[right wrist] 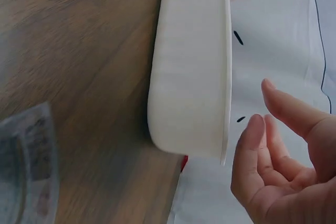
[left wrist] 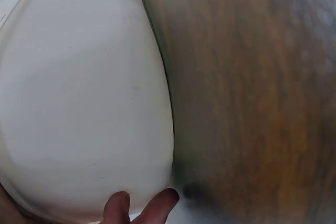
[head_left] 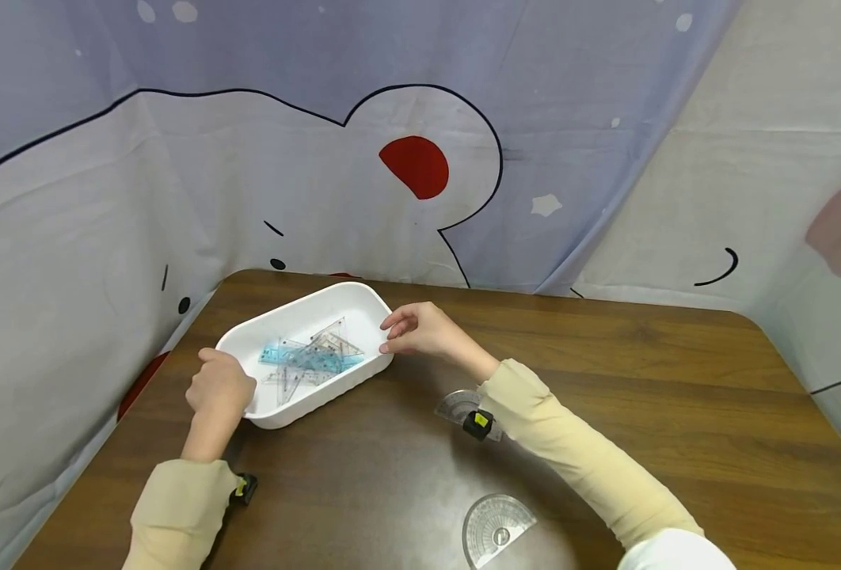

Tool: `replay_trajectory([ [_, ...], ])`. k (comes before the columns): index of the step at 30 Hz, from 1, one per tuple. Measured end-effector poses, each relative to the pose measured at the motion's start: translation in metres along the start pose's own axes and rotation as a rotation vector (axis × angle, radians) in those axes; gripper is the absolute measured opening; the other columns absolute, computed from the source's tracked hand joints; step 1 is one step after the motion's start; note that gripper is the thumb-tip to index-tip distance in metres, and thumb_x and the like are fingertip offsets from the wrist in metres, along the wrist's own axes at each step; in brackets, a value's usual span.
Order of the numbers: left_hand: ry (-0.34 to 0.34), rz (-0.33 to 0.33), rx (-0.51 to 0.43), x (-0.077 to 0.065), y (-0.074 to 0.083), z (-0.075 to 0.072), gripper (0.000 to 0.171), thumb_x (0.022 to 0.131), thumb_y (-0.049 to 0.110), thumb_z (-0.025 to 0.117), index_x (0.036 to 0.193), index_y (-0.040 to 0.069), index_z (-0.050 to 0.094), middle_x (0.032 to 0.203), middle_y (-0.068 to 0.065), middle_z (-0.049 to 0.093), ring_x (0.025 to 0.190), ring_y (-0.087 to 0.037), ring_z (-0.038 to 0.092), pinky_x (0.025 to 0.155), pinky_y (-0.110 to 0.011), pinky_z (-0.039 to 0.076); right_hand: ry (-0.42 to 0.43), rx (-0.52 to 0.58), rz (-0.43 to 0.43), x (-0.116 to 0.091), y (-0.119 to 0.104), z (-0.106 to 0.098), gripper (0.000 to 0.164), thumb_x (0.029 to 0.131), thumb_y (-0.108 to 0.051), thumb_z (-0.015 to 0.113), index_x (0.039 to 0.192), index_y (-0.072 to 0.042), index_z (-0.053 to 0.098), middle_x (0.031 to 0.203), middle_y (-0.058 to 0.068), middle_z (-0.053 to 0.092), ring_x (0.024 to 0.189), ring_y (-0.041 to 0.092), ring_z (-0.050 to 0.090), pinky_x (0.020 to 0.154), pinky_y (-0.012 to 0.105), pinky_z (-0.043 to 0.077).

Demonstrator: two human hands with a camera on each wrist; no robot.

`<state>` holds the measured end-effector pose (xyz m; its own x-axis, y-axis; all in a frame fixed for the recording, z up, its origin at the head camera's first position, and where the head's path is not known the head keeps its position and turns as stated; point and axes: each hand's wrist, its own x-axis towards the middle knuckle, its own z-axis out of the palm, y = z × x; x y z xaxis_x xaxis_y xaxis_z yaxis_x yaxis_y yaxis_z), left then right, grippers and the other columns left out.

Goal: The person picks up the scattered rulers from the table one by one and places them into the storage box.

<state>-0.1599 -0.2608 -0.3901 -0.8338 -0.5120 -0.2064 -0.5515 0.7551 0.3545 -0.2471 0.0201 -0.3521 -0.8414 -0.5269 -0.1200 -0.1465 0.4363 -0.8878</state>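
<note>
A white plastic basket [head_left: 310,405] stands on the table, angled across its left part. Inside it lies a loose pile of clear set squares [head_left: 331,336] and a blue ruler [head_left: 275,354]. My left hand [head_left: 221,385] grips the basket's near left end; in the left wrist view its fingertips [left wrist: 164,203] show at the bottom of the outer wall. At the opposite end is my right hand [head_left: 426,328]. In the right wrist view, a small gap separates its loosely bent fingers [right wrist: 247,166] from the rim, and nothing is held.
One clear protractor [head_left: 497,522] lies near the table's front edge. Another protractor [head_left: 456,405] lies partly behind the right wrist's black camera [head_left: 477,425]. A patterned curtain [head_left: 285,182] hangs behind the brown table [head_left: 641,380].
</note>
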Motion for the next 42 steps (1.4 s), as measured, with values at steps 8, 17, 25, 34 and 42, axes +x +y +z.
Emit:
replay_trajectory([
  [8, -0.004, -0.003, -0.002, 0.001, 0.0, 0.001, 0.059, 0.086, 0.013, 0.056, 0.12, -0.023, 0.023, 0.099, -0.041, 0.054, 0.087, -0.048, 0.06, 0.07, -0.051, 0.05, -0.122, -0.223, 0.093, -0.023, 0.007, -0.022, 0.041, 0.073, -0.012, 0.082, 0.109, 0.0, 0.067, 0.093, 0.009, 0.072, 0.069, 0.008, 0.063, 0.068, 0.031, 0.057],
  [17, 0.0, 0.001, -0.001, 0.001, -0.001, 0.001, 0.059, 0.085, 0.012, 0.056, 0.119, -0.023, 0.023, 0.098, -0.041, 0.054, 0.087, -0.048, 0.06, 0.07, -0.052, 0.05, -0.19, -0.375, 0.051, -0.049, 0.03, -0.041, 0.047, 0.066, -0.006, 0.085, 0.107, 0.004, 0.065, 0.095, 0.016, 0.069, 0.078, 0.011, 0.063, 0.072, 0.022, 0.05],
  [25, 0.006, 0.008, 0.001, 0.0, -0.001, 0.001, 0.059, 0.086, 0.013, 0.056, 0.119, -0.023, 0.023, 0.097, -0.041, 0.054, 0.087, -0.048, 0.06, 0.069, -0.051, 0.05, -0.103, -0.544, 0.118, -0.071, 0.045, -0.046, 0.044, 0.059, -0.007, 0.089, 0.098, -0.005, 0.068, 0.085, 0.006, 0.072, 0.076, 0.011, 0.063, 0.076, 0.03, 0.049],
  [34, 0.004, -0.003, -0.005, -0.002, -0.001, 0.0, 0.057, 0.086, 0.012, 0.055, 0.119, -0.022, 0.023, 0.097, -0.041, 0.054, 0.09, -0.049, 0.06, 0.072, -0.053, 0.05, -0.031, -0.641, 0.13, -0.083, 0.056, -0.04, 0.047, 0.054, -0.011, 0.092, 0.093, -0.01, 0.066, 0.078, 0.0, 0.069, 0.072, 0.011, 0.059, 0.076, 0.034, 0.048],
  [42, 0.008, -0.003, -0.005, -0.002, 0.0, 0.001, 0.057, 0.085, 0.012, 0.055, 0.118, -0.022, 0.024, 0.097, -0.04, 0.054, 0.089, -0.049, 0.06, 0.071, -0.053, 0.05, -0.022, -0.667, 0.127, -0.082, 0.058, -0.035, 0.051, 0.054, -0.014, 0.092, 0.096, -0.009, 0.065, 0.082, 0.002, 0.065, 0.076, 0.014, 0.058, 0.074, 0.033, 0.047],
])
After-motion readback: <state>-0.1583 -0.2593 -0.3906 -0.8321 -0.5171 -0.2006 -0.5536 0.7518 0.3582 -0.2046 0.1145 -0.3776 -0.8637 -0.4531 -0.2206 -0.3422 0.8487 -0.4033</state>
